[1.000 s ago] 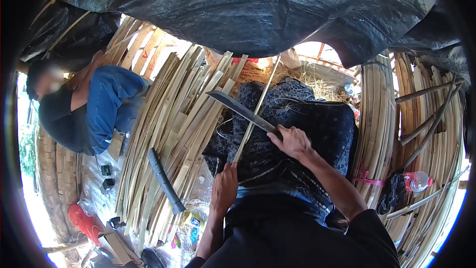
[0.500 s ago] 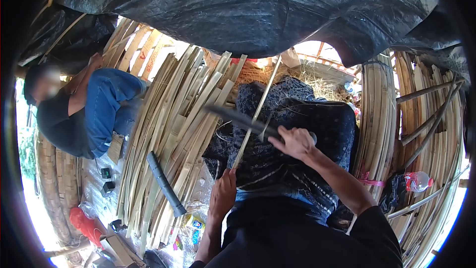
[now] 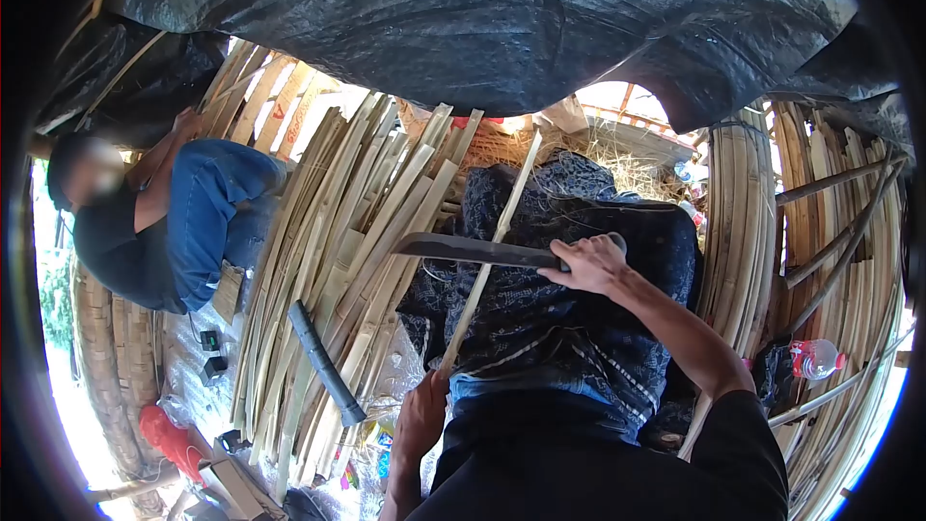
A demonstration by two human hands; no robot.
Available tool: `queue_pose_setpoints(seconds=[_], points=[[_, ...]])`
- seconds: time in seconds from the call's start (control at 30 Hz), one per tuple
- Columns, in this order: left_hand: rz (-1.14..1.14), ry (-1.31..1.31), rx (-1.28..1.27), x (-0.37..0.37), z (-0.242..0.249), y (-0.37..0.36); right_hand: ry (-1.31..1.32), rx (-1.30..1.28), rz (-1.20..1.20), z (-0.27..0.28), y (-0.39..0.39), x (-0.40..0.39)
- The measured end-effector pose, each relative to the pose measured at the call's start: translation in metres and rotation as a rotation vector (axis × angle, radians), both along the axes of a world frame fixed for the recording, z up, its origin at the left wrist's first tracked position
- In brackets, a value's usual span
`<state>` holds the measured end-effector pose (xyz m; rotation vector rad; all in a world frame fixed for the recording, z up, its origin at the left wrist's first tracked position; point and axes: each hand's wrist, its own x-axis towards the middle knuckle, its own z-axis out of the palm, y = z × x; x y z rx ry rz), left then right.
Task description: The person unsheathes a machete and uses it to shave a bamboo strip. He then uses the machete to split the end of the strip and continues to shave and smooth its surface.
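My left hand [image 3: 422, 415] is closed around the lower end of a long, narrow bamboo strip [image 3: 471, 307], which slants up and away from me over my lap. In my right hand [image 3: 590, 265] is the handle of a machete [image 3: 453, 249]. Its dark blade points left and lies across the strip in this view, roughly at mid-length. Beneath both, a dark patterned cloth [image 3: 617, 318] covers my legs.
A pile of split bamboo strips [image 3: 318, 222] lies to my left, with a dark tube [image 3: 325, 362] on it. Beyond sits another person [image 3: 125, 232]. More bamboo [image 3: 738, 222] stands at right, near a plastic bottle [image 3: 817, 359]. A black tarp [image 3: 463, 19] hangs ahead.
The machete, blurred before, now shows sharply and lies more level. My right hand has shifted slightly right. My left hand has moved slightly down and left with the strip.
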<state>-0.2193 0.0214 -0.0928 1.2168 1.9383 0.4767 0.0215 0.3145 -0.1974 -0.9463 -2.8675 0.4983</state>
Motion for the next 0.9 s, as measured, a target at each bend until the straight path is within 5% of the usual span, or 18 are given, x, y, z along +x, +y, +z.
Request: queue_pose_setpoints(seconds=[0.1,0.17,0.3,0.37,0.43,0.5,0.7,0.9], points=[[0.162,-0.095,-0.128,-0.003,0.008,-0.015,-0.066,0.005,-0.223,0.002,0.038,0.010],[0.193,-0.122,-0.130,-0.007,0.016,-0.021,-0.105,-0.243,-0.558,-0.014,0.081,0.018],[0.209,-0.204,-0.234,-0.024,0.000,-0.041,-0.008,-0.183,-0.633,-0.022,0.100,0.025],[0.262,-0.405,-0.238,-0.027,-0.003,-0.040,0.016,-0.435,-0.608,-0.005,0.085,0.020],[0.350,-0.581,-0.305,-0.032,-0.008,-0.035,0.451,-1.301,-0.796,0.022,0.061,0.011],[0.435,-0.747,-0.372,-0.037,-0.005,-0.027,0.670,-1.559,-0.830,0.033,0.049,0.010],[0.089,-0.167,-0.198,-0.045,0.021,0.005,0.972,-1.298,-0.763,0.072,0.000,0.031],[-0.123,0.042,0.102,-0.047,0.070,0.074,1.288,-0.855,-0.843,0.110,-0.025,0.056]])
